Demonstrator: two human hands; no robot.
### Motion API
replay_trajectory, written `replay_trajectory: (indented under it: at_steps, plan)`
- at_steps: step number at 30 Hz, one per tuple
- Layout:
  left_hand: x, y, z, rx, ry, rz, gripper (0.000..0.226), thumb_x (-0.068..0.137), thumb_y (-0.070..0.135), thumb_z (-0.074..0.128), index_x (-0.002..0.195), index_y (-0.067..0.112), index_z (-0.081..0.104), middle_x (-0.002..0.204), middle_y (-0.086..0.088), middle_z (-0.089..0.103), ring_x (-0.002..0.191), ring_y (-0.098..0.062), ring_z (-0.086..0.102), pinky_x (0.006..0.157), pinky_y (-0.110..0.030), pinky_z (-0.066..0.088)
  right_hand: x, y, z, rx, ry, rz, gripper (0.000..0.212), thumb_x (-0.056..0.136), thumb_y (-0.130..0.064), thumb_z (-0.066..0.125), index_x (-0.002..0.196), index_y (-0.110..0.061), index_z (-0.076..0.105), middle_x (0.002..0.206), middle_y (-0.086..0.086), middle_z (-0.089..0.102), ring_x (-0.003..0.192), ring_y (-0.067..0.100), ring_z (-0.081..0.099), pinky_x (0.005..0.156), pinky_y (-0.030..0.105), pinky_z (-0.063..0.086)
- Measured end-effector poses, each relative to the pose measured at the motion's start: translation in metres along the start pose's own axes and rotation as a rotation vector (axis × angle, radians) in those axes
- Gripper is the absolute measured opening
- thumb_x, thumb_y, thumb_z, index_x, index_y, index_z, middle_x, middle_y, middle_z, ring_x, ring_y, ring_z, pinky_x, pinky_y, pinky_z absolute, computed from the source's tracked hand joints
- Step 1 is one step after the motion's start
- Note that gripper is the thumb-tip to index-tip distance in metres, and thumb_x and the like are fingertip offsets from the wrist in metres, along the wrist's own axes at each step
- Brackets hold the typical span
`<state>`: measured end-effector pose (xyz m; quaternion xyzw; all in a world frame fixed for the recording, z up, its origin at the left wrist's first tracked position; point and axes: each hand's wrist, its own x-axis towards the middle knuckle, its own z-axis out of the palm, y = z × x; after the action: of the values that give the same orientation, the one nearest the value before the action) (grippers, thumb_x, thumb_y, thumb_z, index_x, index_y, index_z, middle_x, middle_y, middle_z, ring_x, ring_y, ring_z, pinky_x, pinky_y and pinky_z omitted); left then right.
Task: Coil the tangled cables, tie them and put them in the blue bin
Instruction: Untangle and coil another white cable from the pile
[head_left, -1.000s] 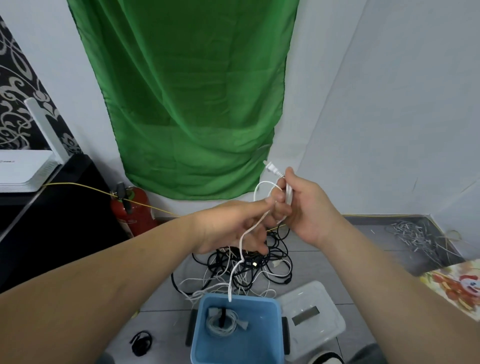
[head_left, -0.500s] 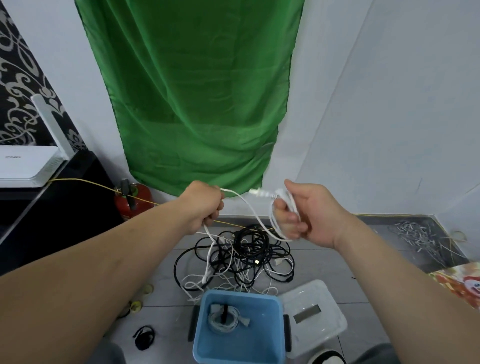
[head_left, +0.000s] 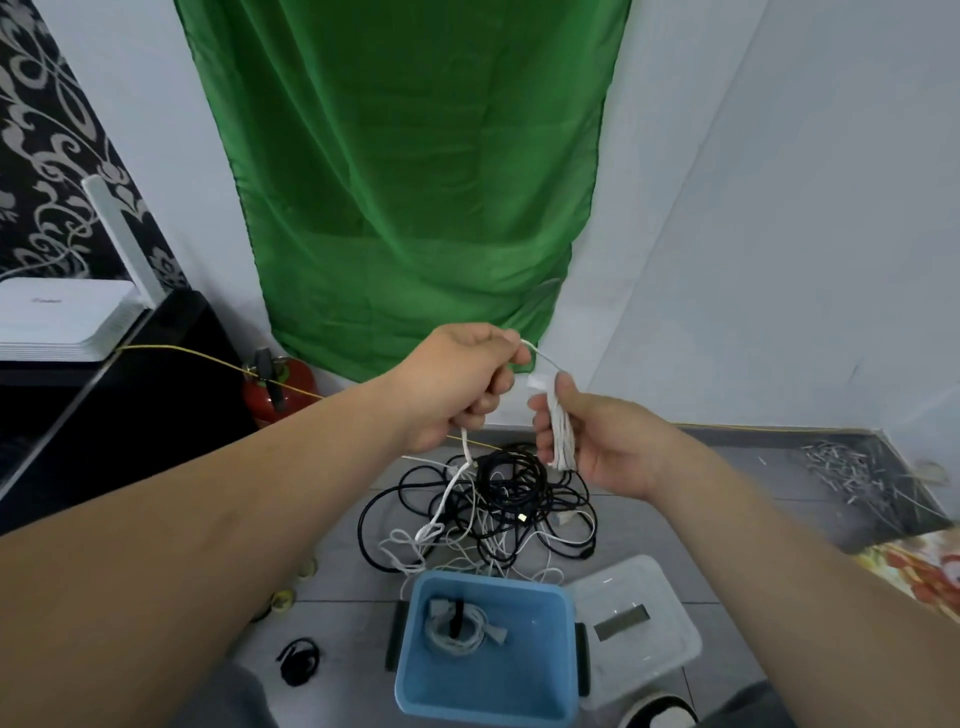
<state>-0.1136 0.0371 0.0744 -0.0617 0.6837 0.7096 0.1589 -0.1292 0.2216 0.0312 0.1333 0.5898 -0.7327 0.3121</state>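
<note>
Right hand (head_left: 602, 441) grips white cable (head_left: 561, 431) coil; left hand (head_left: 462, 389) pinches its strand.

Soft, even indoor light with faint shadows; wide-angle bending toward three and nine o'clock, and slight blur throughout.

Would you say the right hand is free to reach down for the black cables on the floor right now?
Probably not yet: the right hand is closed around a folded bundle of white cable, though nothing blocks the path down to the black cables.
</note>
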Motion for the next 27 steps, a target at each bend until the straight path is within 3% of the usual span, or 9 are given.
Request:
replay_trajectory:
  at_steps: [5, 9, 11, 14, 17, 21, 24, 27]
  plan:
    - [-0.013, -0.016, 0.01, 0.181, -0.212, -0.1, 0.023, 0.107, 0.03, 0.047, 0.097, 0.018, 0.063, 0.06, -0.001, 0.051, 0.043, -0.011, 0.033, 0.042, -0.019, 0.02, -0.005, -0.01, 0.004, 0.27, 0.007, -0.112, 0.044, 0.106, -0.044, 0.044, 0.1, -0.007, 0.066, 0.087, 0.009, 0.077, 0.072, 0.018, 0.075, 0.06, 0.029, 0.06]
    - [-0.014, -0.04, 0.027, 0.324, -0.327, -0.128, 0.033, 0.109, 0.04, 0.042, 0.104, 0.017, 0.064, 0.063, -0.004, 0.059, 0.047, -0.013, 0.049, 0.042, -0.022, 0.039, -0.007, -0.016, 0.009, 0.342, 0.026, -0.182, 0.041, 0.108, -0.041, 0.043, 0.104, -0.006, 0.064, 0.08, 0.006, 0.075, 0.073, 0.019, 0.075, 0.069, 0.035, 0.058]
    - [-0.011, -0.05, 0.025, 0.383, -0.364, -0.11, 0.038, 0.109, 0.042, 0.039, 0.109, 0.013, 0.064, 0.066, -0.005, 0.058, 0.052, -0.015, 0.054, 0.049, -0.026, 0.047, -0.009, -0.02, 0.008, 0.425, 0.02, -0.19, 0.039, 0.11, -0.037, 0.04, 0.098, -0.007, 0.061, 0.069, 0.003, 0.063, 0.061, 0.02, 0.068, 0.067, 0.035, 0.053]
    - [-0.006, -0.059, 0.013, 0.497, -0.433, -0.12, 0.036, 0.109, 0.04, 0.04, 0.106, 0.014, 0.065, 0.064, 0.0, 0.057, 0.055, -0.015, 0.055, 0.062, -0.03, 0.049, -0.016, -0.027, -0.002, 0.573, -0.086, -0.122, 0.037, 0.108, -0.034, 0.038, 0.085, -0.012, 0.058, 0.06, -0.004, 0.041, 0.044, 0.012, 0.039, 0.052, 0.027, 0.04]
    - [-0.001, -0.065, -0.007, 0.682, -0.462, -0.157, 0.039, 0.105, 0.047, 0.049, 0.097, 0.013, 0.067, 0.065, 0.002, 0.058, 0.062, -0.013, 0.057, 0.071, -0.033, 0.054, -0.026, -0.032, -0.017, 0.367, -0.313, -0.019, 0.039, 0.105, -0.034, 0.036, 0.078, -0.014, 0.056, 0.053, -0.006, 0.034, 0.037, 0.011, 0.029, 0.042, 0.027, 0.03]
    - [0.006, -0.063, -0.043, 0.95, -0.349, -0.08, 0.039, 0.094, 0.051, 0.067, 0.08, 0.015, 0.064, 0.065, 0.005, 0.057, 0.058, -0.009, 0.05, 0.062, -0.025, 0.046, -0.037, -0.031, -0.027, -0.192, -0.475, 0.199, 0.039, 0.102, -0.037, 0.041, 0.075, -0.012, 0.054, 0.05, -0.003, 0.034, 0.035, 0.01, 0.029, 0.042, 0.026, 0.025]
    - [0.012, -0.055, -0.051, 0.907, -0.177, -0.044, 0.042, 0.085, 0.054, 0.077, 0.069, 0.019, 0.061, 0.058, 0.005, 0.049, 0.052, -0.01, 0.043, 0.055, -0.023, 0.038, -0.04, -0.022, -0.02, -0.528, -0.424, 0.316, 0.043, 0.104, -0.038, 0.041, 0.075, -0.012, 0.058, 0.052, 0.0, 0.036, 0.038, 0.012, 0.03, 0.043, 0.025, 0.024]
    - [0.017, -0.04, -0.037, 0.75, -0.008, 0.043, 0.041, 0.078, 0.048, 0.085, 0.064, 0.019, 0.059, 0.053, 0.008, 0.045, 0.047, -0.008, 0.039, 0.049, -0.021, 0.034, -0.031, -0.01, -0.009, -0.695, -0.242, 0.316, 0.045, 0.108, -0.04, 0.041, 0.084, -0.009, 0.063, 0.057, 0.005, 0.05, 0.048, 0.017, 0.041, 0.046, 0.026, 0.034]
